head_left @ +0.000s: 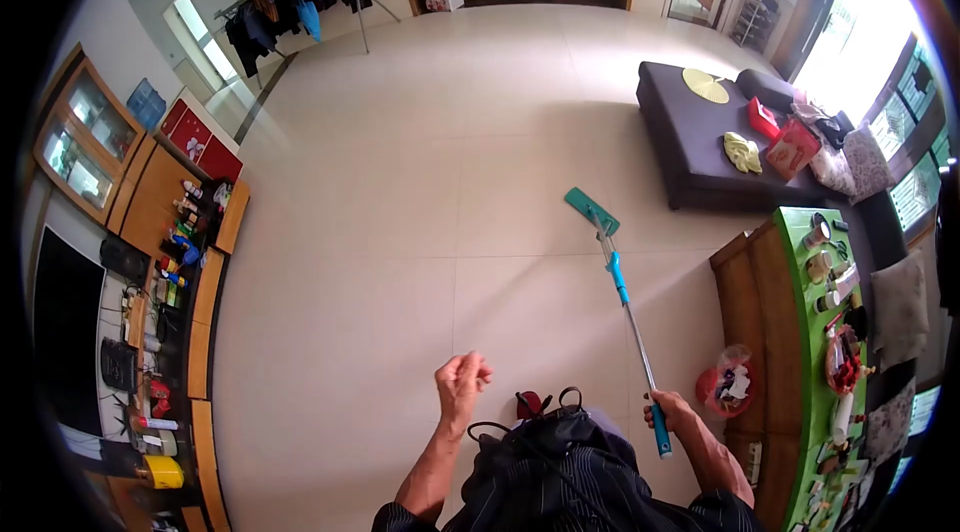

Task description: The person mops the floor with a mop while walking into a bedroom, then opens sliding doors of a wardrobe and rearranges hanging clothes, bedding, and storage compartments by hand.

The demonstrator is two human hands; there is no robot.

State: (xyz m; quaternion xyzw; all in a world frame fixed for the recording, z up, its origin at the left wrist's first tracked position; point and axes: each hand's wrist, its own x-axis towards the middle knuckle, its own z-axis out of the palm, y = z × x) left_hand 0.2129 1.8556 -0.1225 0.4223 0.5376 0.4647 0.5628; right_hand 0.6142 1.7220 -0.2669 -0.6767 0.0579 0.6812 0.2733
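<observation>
A flat mop with a green head (592, 211) and a silver and blue pole (638, 337) slants across the tiled floor (400, 192), its head resting on the tiles. My right hand (668, 411) is wrapped round the blue grip at the pole's lower end. My left hand (463, 379) is raised in front of me with its fingers curled in, away from the pole; whether anything small is inside cannot be made out. A black bag (540, 442) with loops lies against my front, and a red shoe (528, 405) shows just beyond it.
A red waste basket (706, 390) stands by the wooden cabinet (750, 332) with a cluttered green top. Beyond it is a dark sofa (690, 147). A long TV cabinet (202, 342) lines the left side. A clothes rack (365, 27) stands at the back.
</observation>
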